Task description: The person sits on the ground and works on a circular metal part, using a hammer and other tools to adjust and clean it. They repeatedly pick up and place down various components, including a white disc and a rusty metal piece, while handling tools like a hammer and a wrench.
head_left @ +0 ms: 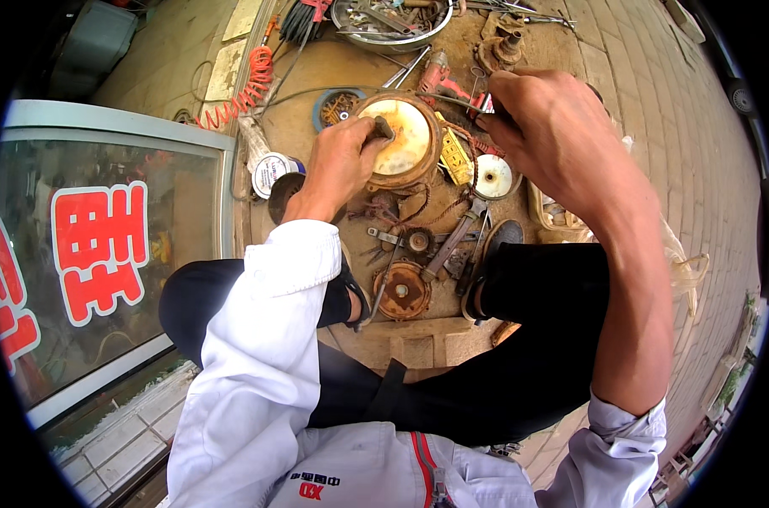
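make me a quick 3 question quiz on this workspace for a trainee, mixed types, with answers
1. Which hand reaches over the cream-faced round part?
2. True or false: in this view, the yellow piece lies between the cream-faced round part and the white disc.
3. The bowl of small rusty pieces is: a) red, b) blue, c) green.

Key: 1. the left hand; 2. true; 3. b

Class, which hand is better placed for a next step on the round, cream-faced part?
Probably the left hand: it pinches a small dark piece over the cream-faced part. The right hand is off to that part's right.
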Available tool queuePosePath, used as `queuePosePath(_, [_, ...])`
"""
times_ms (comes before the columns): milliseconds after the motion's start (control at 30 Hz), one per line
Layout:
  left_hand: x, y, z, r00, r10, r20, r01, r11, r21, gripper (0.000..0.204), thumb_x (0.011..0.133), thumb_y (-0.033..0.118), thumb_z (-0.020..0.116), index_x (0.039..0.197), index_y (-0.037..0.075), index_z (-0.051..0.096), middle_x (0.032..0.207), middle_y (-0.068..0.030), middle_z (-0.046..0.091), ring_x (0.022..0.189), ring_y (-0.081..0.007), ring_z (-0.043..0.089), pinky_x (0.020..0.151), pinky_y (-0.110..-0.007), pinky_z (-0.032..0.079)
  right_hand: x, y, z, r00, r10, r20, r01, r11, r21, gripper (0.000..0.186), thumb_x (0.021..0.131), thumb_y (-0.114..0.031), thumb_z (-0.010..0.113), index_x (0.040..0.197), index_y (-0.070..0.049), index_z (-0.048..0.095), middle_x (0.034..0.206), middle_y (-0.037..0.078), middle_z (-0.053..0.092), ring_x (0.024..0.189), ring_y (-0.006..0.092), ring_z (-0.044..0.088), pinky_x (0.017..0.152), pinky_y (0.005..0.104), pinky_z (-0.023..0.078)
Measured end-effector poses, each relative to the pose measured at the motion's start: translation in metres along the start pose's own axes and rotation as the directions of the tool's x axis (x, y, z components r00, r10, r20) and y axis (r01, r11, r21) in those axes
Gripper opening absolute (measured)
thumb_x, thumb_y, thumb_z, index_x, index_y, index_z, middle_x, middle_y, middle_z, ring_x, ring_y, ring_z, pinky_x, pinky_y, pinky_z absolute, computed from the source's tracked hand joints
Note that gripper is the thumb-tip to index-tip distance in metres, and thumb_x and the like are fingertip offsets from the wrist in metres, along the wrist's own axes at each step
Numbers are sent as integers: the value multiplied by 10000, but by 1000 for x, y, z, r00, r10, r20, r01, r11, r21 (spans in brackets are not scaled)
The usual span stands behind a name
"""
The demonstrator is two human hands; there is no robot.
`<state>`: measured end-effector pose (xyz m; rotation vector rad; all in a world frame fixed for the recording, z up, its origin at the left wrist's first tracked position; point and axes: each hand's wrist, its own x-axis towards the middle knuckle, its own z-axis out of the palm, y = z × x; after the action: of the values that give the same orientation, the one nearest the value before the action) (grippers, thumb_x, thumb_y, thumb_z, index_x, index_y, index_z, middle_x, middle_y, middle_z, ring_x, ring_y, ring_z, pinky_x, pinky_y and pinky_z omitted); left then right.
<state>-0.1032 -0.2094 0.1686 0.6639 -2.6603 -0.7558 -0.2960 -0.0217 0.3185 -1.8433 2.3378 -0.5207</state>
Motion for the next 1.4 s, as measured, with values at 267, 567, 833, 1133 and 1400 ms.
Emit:
queuePosePath(267, [1, -4, -2, 996, -60, 69, 70, 987, -143, 248, 876, 113, 774, 1080, -22, 729, 936, -178, 721, 802, -245, 694, 744, -354, 542, -13, 7, -11, 998, 39, -54, -42, 997, -71, 213, 895, -168, 704, 826, 30, 668, 747, 251, 644, 777, 456, 641, 725, 516, 509])
queuePosePath(567, [14, -20, -43, 916, -167, 366, 185, 983, -16, 332, 866, 63, 750, 1178, -35, 696, 953, -173, 740, 837, -249, 711, 774, -353, 557, -12, 31, 48, 948, 266, 174, -266, 964, -26, 272, 939, -232, 699, 825, 15, 682, 790, 253, 700, 792, 426, 703, 751, 515, 567])
queuePosePath(833, [-7, 42, -164, 984, -108, 139, 99, 993, 68, 387, 844, 110, 762, 1191, -36, 672, 998, -244, 729, 906, -382, 722, 811, -439, 556, -168, 55, 361, 667, 703, 246, -745, 636, 202, 550, 890, -504, 709, 878, 40, 635, 908, 315, 687, 881, 470, 682, 782, 527, 543])
queuePosePath(1133, [-13, 24, -197, 994, -94, 51, 81, 974, 213, 417, 818, 113, 772, 1203, -19, 682, 987, -164, 723, 842, -263, 673, 748, -371, 527, -150, 7, 415, 235, 723, 650, -762, -278, 585, 456, 925, -305, 734, 1055, 122, 637, 1080, 253, 694, 905, 318, 704, 728, 443, 564])
queuePosePath(1400, [-6, 33, -197, 972, -187, 145, 140, 949, 281, 386, 847, 155, 763, 1156, -53, 665, 1026, -218, 719, 937, -330, 703, 810, -424, 546, -143, 30, 353, 166, 569, 806, -423, -697, 579, 150, 990, -96, 582, 874, 0, 584, 667, 90, 571, 536, 222, 563, 470, 393, 508])
